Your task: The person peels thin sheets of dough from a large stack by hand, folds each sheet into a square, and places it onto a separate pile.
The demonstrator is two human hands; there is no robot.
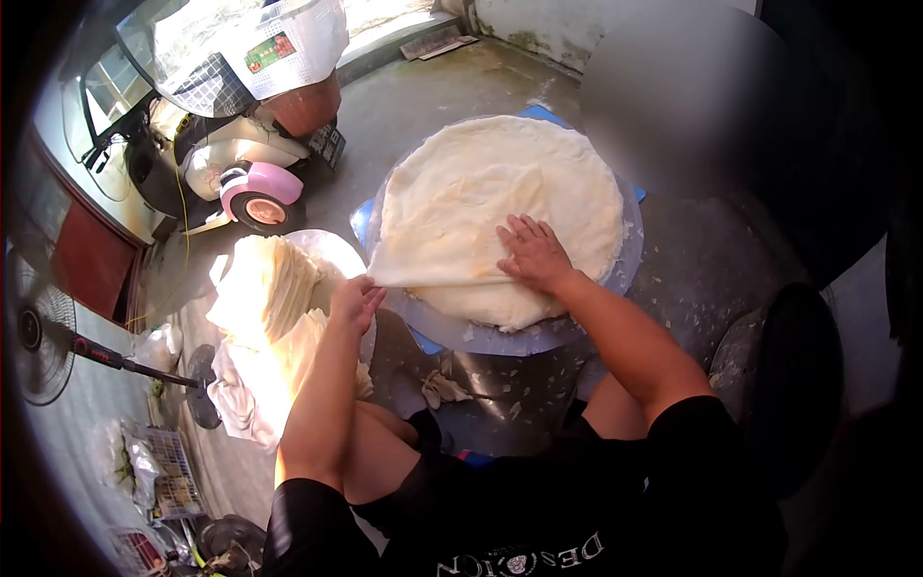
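Observation:
A wide round stack of pale, thin dough sheets [490, 183] lies on a round board [510, 344] in front of me. My left hand [358, 304] pinches the left edge of the top sheet, which is drawn out to a corner there. Along the near side this sheet ends in a straight folded-looking edge, with more dough showing below it. My right hand [532, 254] rests on the sheet with its fingers spread, near that edge. Left of the board, piles of cut or folded sheets [260, 293] sit on a round tray [336, 252], beside my left forearm.
A blue support [360, 219] shows under the board. At the left are a standing fan [46, 329], a pink-and-white wheeled item [260, 195] and a white basket [288, 48]. Dough scraps litter the floor [500, 385]. A blurred area covers the upper right.

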